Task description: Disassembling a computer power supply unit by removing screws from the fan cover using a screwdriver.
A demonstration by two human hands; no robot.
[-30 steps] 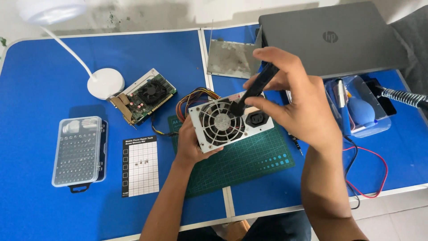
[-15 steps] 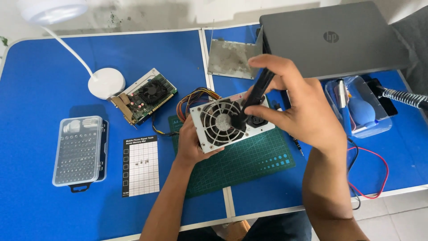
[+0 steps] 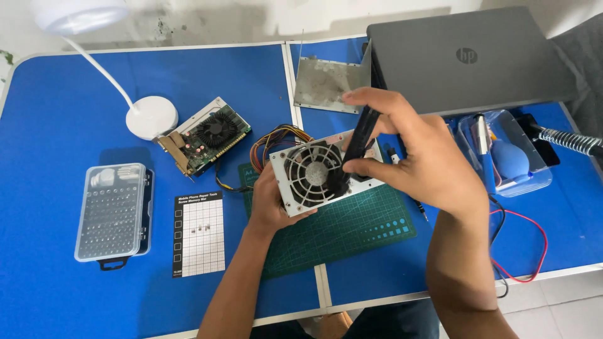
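Your left hand (image 3: 271,204) grips the near-left corner of the power supply unit (image 3: 323,172), fingers wrapped under it, thumb on the edge. The unit is a silver metal box with a round fan grille facing up, tilted, sitting over the green cutting mat (image 3: 342,229) at desk centre. Your right hand (image 3: 421,160) pinches a black screwdriver (image 3: 358,147) between thumb and fingers, its tip down at the fan face; the tip itself is hard to make out against the grille. Coloured cables (image 3: 276,141) come out of the unit's far-left side; where they end is hidden behind it.

Containers: a clear plastic bit case (image 3: 112,211) at near left, lid shut, rows of small bits inside, too small to tell apart. At right a clear plastic tray (image 3: 540,179) holds a blue rubber air blower (image 3: 510,160) and a slim tool (image 3: 482,135); its left part is covered by your right wrist. A black-and-white gridded screw mat (image 3: 198,233) has a few tiny specks on it, probably screws.

A graphics card (image 3: 204,137) with a black fan lies left of the unit, beside the white lamp base (image 3: 151,117); the lamp head (image 3: 78,14) is cut off at the top edge. A bare metal panel (image 3: 326,83) and a closed grey laptop (image 3: 468,59) sit at the far side. Red wire (image 3: 534,251) loops at near right on the blue desk (image 3: 81,81).
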